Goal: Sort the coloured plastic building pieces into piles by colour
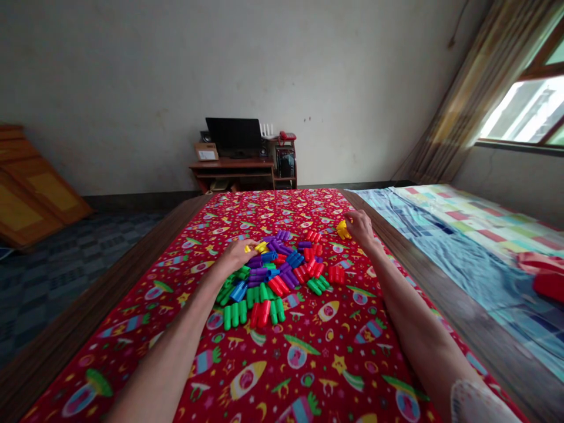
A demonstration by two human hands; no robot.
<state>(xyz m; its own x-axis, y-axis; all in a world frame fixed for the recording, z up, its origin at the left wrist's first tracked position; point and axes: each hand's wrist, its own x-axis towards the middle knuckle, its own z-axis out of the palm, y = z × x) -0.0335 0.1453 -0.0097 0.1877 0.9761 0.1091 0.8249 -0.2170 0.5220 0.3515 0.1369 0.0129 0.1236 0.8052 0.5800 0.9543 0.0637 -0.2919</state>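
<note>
A heap of plastic building blocks, ribbed like short joined tubes, lies on the red patterned cloth. Among them are a purple block, a blue block, a green block and a red block. At the heap's far left edge, my left hand is closed with a yellow block at its fingers, beside another yellow block. To the right, apart from the heap, my right hand pinches at a small cluster of yellow blocks. Its fingertips are partly hidden.
The cloth covers a dark wooden table. A bed with a blue sheet adjoins on the right. Beyond the table's far end stands a desk with a monitor. A wooden cabinet is at left.
</note>
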